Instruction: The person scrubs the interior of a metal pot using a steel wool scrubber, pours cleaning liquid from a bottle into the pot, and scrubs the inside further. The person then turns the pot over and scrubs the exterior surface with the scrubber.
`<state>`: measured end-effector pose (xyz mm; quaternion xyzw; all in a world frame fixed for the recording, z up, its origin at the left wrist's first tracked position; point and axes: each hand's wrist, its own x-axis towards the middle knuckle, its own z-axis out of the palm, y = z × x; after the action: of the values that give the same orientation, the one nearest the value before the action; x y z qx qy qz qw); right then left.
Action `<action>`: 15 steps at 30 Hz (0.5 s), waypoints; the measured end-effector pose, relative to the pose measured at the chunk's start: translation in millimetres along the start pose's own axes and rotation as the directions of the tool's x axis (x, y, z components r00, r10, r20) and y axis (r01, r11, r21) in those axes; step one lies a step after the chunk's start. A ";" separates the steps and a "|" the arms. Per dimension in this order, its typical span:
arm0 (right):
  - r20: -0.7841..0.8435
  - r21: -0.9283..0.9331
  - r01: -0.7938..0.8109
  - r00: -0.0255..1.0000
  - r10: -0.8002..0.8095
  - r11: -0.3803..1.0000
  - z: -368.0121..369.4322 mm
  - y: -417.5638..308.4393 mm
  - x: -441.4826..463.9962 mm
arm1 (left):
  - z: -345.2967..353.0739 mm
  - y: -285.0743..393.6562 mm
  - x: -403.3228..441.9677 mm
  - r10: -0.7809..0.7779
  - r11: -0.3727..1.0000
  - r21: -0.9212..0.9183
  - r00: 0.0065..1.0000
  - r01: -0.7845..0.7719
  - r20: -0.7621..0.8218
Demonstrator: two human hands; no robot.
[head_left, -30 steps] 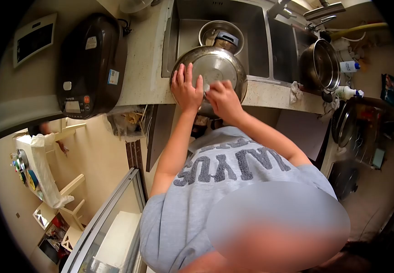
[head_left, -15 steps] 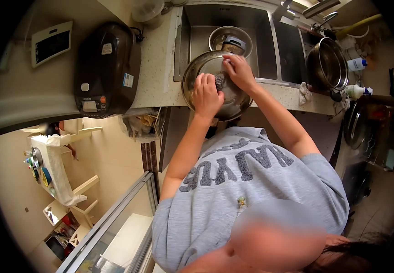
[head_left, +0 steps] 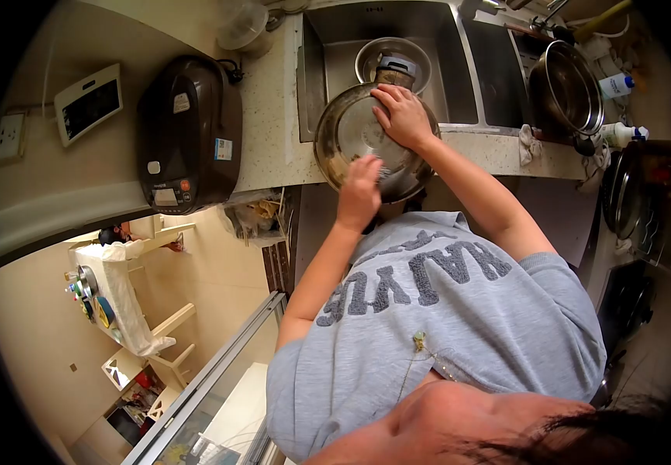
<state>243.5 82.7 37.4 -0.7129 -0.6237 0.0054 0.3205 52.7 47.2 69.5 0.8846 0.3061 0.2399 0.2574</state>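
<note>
A round, stained metal basin (head_left: 362,128) lies across the front edge of the sink, close to my body. My left hand (head_left: 361,190) is closed round a grey steel wool scrubber (head_left: 382,172), low on the basin's surface and slightly blurred by motion. At the basin's upper right, my right hand (head_left: 403,116) grips it, fingers over the metal and thumb pointing inward. Behind it, a smaller metal bowl (head_left: 422,62) stands in the sink (head_left: 444,101). A dark container with a pale clip-like top (head_left: 394,71) sits partly in that bowl, its lower part hidden.
A brown rice cooker (head_left: 188,132) stands on the counter (head_left: 262,147) at left. To the right are a deep metal pot (head_left: 564,89), a cloth (head_left: 530,144) and white bottles (head_left: 618,85). At lower left, beyond a sliding door frame, another person is near a covered table (head_left: 114,287).
My left hand has moved down the basin with the scrubber, towards my body. My right hand stays at the upper right, its fingers now further over the metal. The view has shifted slightly.
</note>
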 end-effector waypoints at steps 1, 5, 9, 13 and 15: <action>-0.003 -0.001 -0.004 1.000 0.004 1.000 0.9 0.2 -1.5 | -8.3 -9.1 -4.0 -0.146 0.988 -0.059 0.986 0.141 -0.077; -0.010 -0.027 -0.008 1.000 0.008 1.000 1.0 0.2 -1.4 | 11.5 8.5 1.5 0.057 0.998 -0.012 0.997 -0.058 -0.058; 0.032 -0.009 -0.015 0.999 0.015 1.000 2.9 3.5 -1.0 | 3.4 3.0 4.4 -0.067 0.997 -0.049 0.996 0.064 -0.059; 0.016 -0.021 -0.024 1.000 0.024 0.999 4.2 2.1 -1.7 | 0.5 4.9 1.5 -0.069 0.997 -0.024 0.992 0.067 -0.104; 0.021 -0.005 -0.030 0.999 0.030 1.000 4.2 1.5 -3.0 | 7.3 14.4 2.7 -0.011 1.000 -0.011 0.996 0.010 -0.089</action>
<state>242.5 81.9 32.2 -0.7228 -0.6162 0.0161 0.3122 64.8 36.9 73.4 0.8701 0.3207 0.2792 0.2493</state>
